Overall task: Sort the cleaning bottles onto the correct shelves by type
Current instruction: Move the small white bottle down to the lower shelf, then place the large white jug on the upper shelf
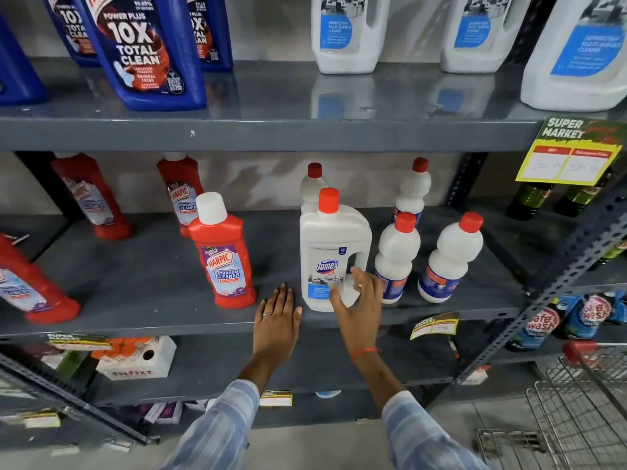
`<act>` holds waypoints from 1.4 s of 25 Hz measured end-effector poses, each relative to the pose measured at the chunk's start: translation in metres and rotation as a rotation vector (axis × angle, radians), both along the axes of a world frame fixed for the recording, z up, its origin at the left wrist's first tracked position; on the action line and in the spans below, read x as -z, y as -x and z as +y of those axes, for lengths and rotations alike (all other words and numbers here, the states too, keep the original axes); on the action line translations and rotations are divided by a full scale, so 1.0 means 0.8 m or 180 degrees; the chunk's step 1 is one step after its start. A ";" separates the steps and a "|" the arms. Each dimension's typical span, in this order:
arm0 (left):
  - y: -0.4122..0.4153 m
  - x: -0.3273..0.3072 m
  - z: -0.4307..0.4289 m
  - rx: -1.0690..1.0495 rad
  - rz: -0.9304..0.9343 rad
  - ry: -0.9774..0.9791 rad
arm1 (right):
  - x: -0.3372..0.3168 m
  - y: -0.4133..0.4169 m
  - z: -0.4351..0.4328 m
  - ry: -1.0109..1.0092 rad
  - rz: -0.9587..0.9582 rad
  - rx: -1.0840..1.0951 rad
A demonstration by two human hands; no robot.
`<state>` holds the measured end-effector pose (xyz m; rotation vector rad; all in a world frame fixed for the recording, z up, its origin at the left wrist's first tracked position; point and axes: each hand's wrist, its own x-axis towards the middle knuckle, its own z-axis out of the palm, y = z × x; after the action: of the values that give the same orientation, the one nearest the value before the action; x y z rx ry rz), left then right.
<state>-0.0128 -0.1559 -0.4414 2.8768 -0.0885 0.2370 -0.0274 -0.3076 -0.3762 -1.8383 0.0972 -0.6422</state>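
Note:
A white Domex bottle [330, 245] with a red cap stands upright at the front of the middle shelf [152, 290]. My right hand [356, 303] is spread open at its lower right side, fingers at the label, not closed around it. Flat on the shelf edge just left of the bottle rests my left hand [276, 317], holding nothing. A red Harpic bottle [222, 252] with a white cap stands to the left. Slim white red-capped bottles [451, 259] stand to the right. On the top shelf are blue Harpic bottles [146, 52] and white jugs [349, 32].
More red Harpic bottles [91, 195] stand at the back left of the middle shelf, one at the far left [30, 286]. A yellow price tag [573, 154] hangs at the right. A wire trolley [576, 412] stands at the lower right. Boxes [135, 357] sit on the lower shelf.

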 end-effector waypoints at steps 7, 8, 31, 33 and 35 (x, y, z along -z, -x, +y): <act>-0.016 -0.011 0.018 0.0340 0.0883 0.0023 | -0.023 -0.040 0.012 -0.0498 0.0715 -0.0962; -0.018 -0.013 0.019 0.0375 0.0956 -0.0002 | -0.027 -0.046 0.011 -0.0522 0.0818 -0.1027; 0.032 -0.360 -0.030 0.0311 -0.3201 0.0547 | -0.297 0.100 -0.051 -0.0049 -0.0416 -0.1586; 0.021 -0.373 -0.031 0.0211 -0.2951 0.0347 | -0.338 0.094 -0.054 0.0065 -0.0570 -0.1625; 0.011 -0.376 -0.029 0.0040 -0.2742 0.0195 | -0.378 0.082 -0.057 0.0135 -0.0699 -0.1672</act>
<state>-0.0213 -0.1789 -0.1403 2.4945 -0.2439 1.4120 -0.0933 -0.3534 -0.0735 -1.7211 -0.5317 -0.4676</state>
